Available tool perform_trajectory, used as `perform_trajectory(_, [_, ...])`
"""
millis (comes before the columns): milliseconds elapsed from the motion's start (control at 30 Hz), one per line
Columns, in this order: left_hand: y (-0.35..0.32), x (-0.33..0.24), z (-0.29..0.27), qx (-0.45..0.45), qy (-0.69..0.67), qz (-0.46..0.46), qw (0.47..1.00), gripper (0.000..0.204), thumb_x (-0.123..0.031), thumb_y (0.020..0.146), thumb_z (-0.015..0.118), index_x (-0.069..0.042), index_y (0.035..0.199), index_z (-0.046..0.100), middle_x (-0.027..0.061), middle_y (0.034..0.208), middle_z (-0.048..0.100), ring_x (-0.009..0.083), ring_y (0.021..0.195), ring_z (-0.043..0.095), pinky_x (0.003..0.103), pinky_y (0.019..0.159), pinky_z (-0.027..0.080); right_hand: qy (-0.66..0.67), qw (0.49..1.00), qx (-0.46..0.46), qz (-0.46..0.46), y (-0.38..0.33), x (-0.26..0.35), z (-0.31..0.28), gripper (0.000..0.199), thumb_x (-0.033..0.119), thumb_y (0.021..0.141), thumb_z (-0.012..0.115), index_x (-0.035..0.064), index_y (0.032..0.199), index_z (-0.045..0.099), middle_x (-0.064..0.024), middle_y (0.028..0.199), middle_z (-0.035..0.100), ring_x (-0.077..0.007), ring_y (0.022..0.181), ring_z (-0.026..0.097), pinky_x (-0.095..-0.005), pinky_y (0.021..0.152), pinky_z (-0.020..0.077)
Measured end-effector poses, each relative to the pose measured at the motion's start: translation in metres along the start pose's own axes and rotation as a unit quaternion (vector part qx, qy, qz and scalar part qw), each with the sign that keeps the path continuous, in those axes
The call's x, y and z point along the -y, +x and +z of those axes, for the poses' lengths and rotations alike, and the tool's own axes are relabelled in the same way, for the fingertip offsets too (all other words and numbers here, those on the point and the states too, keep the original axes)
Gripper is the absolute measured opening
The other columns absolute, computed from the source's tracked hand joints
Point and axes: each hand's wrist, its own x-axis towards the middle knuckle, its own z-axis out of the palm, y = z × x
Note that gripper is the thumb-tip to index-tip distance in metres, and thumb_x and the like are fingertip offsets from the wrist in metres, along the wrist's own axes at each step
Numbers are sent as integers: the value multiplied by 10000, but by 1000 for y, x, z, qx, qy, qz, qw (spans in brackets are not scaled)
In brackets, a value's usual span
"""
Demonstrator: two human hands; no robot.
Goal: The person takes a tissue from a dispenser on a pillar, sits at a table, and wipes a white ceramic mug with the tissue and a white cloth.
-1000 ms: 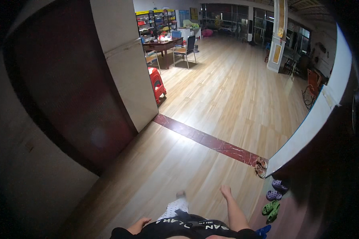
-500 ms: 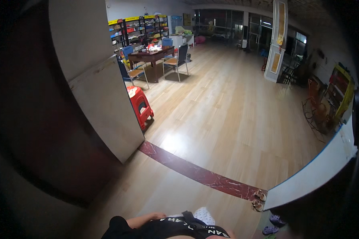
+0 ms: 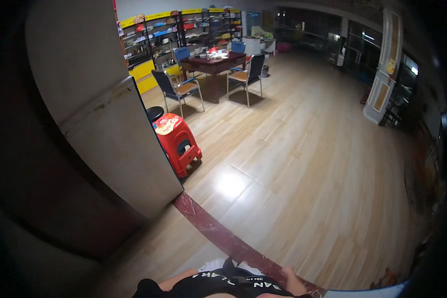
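Observation:
At the lower edge my left forearm (image 3: 180,281) shows beside the black shirt (image 3: 223,284) I wear; the fingers of that hand are hidden. My right hand (image 3: 290,277) hangs low on the other side of the shirt, over the dark red marble threshold strip (image 3: 218,231). Its fingers are too small and blurred to tell how they are held, and I make out no object in it. White patterned cloth (image 3: 212,265) peeks out past the shirt's front.
A grey wall edge (image 3: 119,154) bounds the doorway at left, with red stacked stools (image 3: 176,141) just beyond. Farther back stand a dark wooden table (image 3: 213,63), several chairs (image 3: 248,77) and stocked shelves (image 3: 164,39). A white pillar (image 3: 386,69) rises at right above the wood-look floor (image 3: 303,164).
My view has moved forward and turned left; the threshold now lies closer, and the stools and shelves show more fully. My right hand has come into sight. The shoes at lower right have mostly left view.

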Motion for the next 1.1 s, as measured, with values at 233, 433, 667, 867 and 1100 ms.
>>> perform_trajectory(233, [144,4,-48,-51,41,8,998,471,-417,809,428,9,870,619,219,940,585,382,892,556,436,747,436,309,918,-178,-173,189,261,-251,199,216,787,537,21,758,568,-62,557,537,-146,498,516,-300,428,398])
perform_trajectory(433, [139,-128,-266,-113,-127,34,985,449,-374,797,437,35,859,612,251,909,578,377,860,572,447,736,441,114,962,-129,-211,252,336,-241,294,328,748,565,53,658,617,-117,613,586,-225,578,559,-355,573,445])
perform_trajectory(667, [192,-221,-408,-13,12,-56,998,405,-349,758,448,-28,932,623,210,988,580,353,933,560,402,795,440,122,976,20,178,291,193,-162,149,144,713,522,28,678,608,-110,570,570,-218,523,565,-410,508,434])
perform_trajectory(867, [263,-280,-496,24,156,95,983,338,-299,684,512,-35,851,643,184,935,599,347,853,582,424,710,458,-34,992,93,78,373,217,-242,262,204,801,424,27,893,595,-135,744,611,-263,681,595,-423,625,456])
perform_trajectory(1100, [346,-417,-599,-47,48,-35,997,333,-250,690,520,-43,930,623,196,945,599,348,901,574,418,766,450,-206,973,17,-100,535,408,-402,241,224,756,479,85,836,659,-125,867,635,-270,818,611,-411,639,489])
